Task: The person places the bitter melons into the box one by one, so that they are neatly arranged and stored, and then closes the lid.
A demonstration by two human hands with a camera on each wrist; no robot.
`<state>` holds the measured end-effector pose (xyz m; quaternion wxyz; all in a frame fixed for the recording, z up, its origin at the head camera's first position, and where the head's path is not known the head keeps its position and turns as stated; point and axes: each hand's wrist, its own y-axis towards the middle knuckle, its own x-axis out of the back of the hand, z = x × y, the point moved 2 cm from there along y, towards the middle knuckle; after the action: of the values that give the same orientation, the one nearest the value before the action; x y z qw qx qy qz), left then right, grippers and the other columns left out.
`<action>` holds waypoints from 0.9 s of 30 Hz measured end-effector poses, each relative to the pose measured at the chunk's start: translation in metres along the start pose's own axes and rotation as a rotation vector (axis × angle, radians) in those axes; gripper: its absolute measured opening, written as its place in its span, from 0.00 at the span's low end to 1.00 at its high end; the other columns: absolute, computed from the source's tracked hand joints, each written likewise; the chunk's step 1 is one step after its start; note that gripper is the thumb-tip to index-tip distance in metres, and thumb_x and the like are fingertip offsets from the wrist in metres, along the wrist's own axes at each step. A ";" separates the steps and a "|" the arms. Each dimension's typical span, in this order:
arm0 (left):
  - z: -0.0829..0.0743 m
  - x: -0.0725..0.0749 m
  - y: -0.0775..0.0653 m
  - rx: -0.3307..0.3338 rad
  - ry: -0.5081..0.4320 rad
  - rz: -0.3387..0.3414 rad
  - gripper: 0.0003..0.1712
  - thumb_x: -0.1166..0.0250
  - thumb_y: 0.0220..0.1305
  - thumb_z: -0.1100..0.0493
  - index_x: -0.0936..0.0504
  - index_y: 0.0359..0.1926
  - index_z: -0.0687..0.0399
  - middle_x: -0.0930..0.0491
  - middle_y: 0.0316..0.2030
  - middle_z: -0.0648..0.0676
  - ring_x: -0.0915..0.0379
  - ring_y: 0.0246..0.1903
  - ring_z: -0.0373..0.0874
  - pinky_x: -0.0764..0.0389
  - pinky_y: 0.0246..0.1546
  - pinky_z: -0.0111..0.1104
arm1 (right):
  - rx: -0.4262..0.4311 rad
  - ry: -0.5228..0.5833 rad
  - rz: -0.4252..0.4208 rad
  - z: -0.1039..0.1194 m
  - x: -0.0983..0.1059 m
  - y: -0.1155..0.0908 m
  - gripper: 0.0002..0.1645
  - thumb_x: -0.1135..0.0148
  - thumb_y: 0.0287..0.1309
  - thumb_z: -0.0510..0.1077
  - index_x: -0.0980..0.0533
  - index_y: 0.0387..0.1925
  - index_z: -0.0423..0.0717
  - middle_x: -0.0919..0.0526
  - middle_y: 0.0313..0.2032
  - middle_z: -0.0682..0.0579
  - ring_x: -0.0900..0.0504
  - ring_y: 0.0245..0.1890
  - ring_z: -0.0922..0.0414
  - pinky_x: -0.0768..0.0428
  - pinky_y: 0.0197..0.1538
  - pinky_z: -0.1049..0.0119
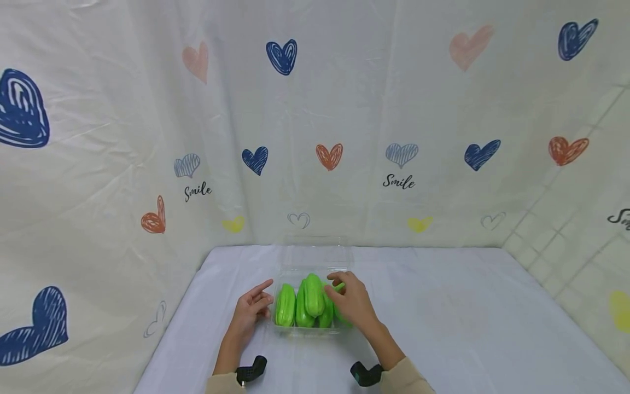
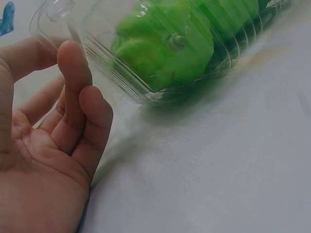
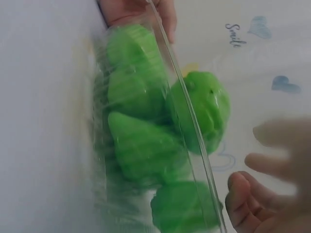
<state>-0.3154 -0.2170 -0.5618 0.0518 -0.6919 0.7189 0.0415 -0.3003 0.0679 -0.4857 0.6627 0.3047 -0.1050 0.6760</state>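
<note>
A clear plastic box (image 1: 307, 330) holds several long green ridged vegetables (image 1: 285, 306). One green vegetable (image 1: 314, 295) lies on top of the others and rises above the rim in the right wrist view. Beside the box's left wall is my left hand (image 1: 249, 312), its fingers loosely bent and holding nothing; the left wrist view shows fingertips close to the box corner (image 2: 131, 87), and contact is hard to tell. My right hand (image 1: 353, 301) hovers over the box's right side with relaxed fingers. Nothing shows between those fingers (image 3: 238, 189). It partly hides the rightmost vegetable.
The box's clear lid (image 1: 315, 256) stands raised at the back. A white cloth (image 1: 443, 317) covers the table. Behind hangs a white curtain (image 1: 354, 109) printed with hearts. Dark cameras (image 1: 252, 370) are worn at both wrists.
</note>
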 end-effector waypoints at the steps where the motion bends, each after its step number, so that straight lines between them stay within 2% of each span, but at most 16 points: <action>1: 0.000 0.000 0.000 -0.001 -0.001 0.001 0.30 0.38 0.70 0.66 0.29 0.72 0.60 0.20 0.31 0.45 0.27 0.19 0.38 0.22 0.25 0.29 | -0.001 -0.001 -0.016 -0.003 0.002 0.000 0.15 0.33 0.66 0.47 0.17 0.52 0.49 0.19 0.42 0.51 0.21 0.34 0.60 0.21 0.35 0.67; 7: 0.000 0.001 0.000 0.015 -0.031 -0.036 0.29 0.39 0.71 0.66 0.29 0.71 0.61 0.20 0.30 0.47 0.27 0.20 0.39 0.22 0.26 0.30 | -0.050 0.010 -0.093 -0.022 0.015 0.004 0.14 0.32 0.65 0.45 0.17 0.51 0.49 0.18 0.42 0.49 0.23 0.35 0.58 0.23 0.37 0.66; 13: -0.004 -0.002 0.001 0.033 0.000 -0.090 0.26 0.39 0.72 0.63 0.26 0.69 0.61 0.19 0.33 0.49 0.27 0.22 0.40 0.22 0.28 0.31 | -0.150 0.025 -0.101 -0.044 0.029 0.010 0.20 0.34 0.66 0.46 0.21 0.57 0.44 0.19 0.47 0.44 0.22 0.40 0.53 0.24 0.39 0.64; 19: -0.007 -0.004 0.010 0.078 0.079 -0.094 0.24 0.37 0.73 0.57 0.23 0.67 0.58 0.18 0.38 0.51 0.23 0.28 0.39 0.21 0.27 0.30 | -0.255 0.037 -0.024 -0.062 0.033 0.020 0.28 0.37 0.68 0.49 0.28 0.65 0.42 0.21 0.52 0.43 0.21 0.49 0.48 0.22 0.42 0.62; 23: -0.012 -0.003 0.018 0.088 0.169 -0.069 0.25 0.39 0.74 0.53 0.23 0.67 0.58 0.19 0.43 0.54 0.21 0.33 0.41 0.19 0.28 0.31 | -0.300 0.066 0.040 -0.070 0.032 0.028 0.31 0.40 0.71 0.51 0.30 0.68 0.40 0.21 0.54 0.40 0.18 0.48 0.48 0.19 0.42 0.61; 27: -0.017 0.000 0.029 0.094 0.243 -0.042 0.25 0.39 0.75 0.51 0.22 0.67 0.57 0.19 0.45 0.56 0.19 0.36 0.42 0.19 0.31 0.33 | -0.329 0.142 0.084 -0.079 0.029 0.038 0.31 0.43 0.73 0.51 0.31 0.69 0.36 0.22 0.56 0.37 0.16 0.45 0.50 0.16 0.44 0.60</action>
<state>-0.3448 -0.2179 -0.5452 -0.0026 -0.7037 0.7063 -0.0775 -0.3560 0.1316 -0.5221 0.6805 0.1391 -0.1800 0.6966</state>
